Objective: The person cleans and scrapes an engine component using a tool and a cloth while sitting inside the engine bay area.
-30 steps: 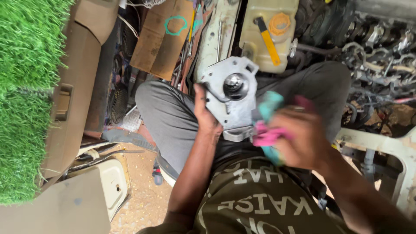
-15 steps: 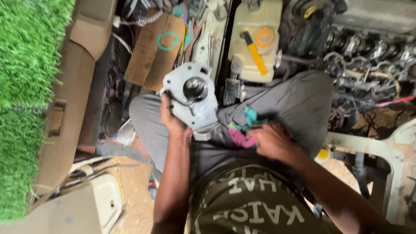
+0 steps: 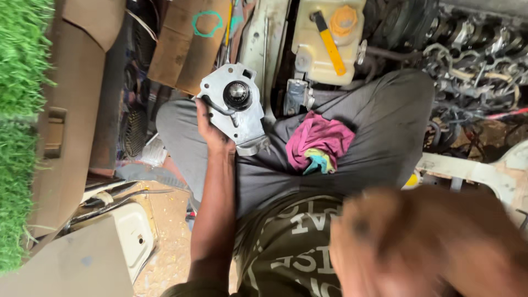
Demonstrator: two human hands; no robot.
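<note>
My left hand grips a grey cast-metal housing with a dark round bearing at its centre, held above my left thigh. A crumpled pink and teal rag lies loose on my lap, on the grey trousers. My right hand is raised close to the camera at the lower right, a large blur; I cannot make out its fingers or anything in it.
A yellowish plastic fluid tank with an orange cap stands ahead. Brown cardboard lies at the upper left, green artificial turf along the left edge. Dark engine parts and chains crowd the upper right. A white panel lies lower left.
My right hand let go of the rag, which now rests on my lap, and rose toward the camera. My left hand keeps holding the metal housing.
</note>
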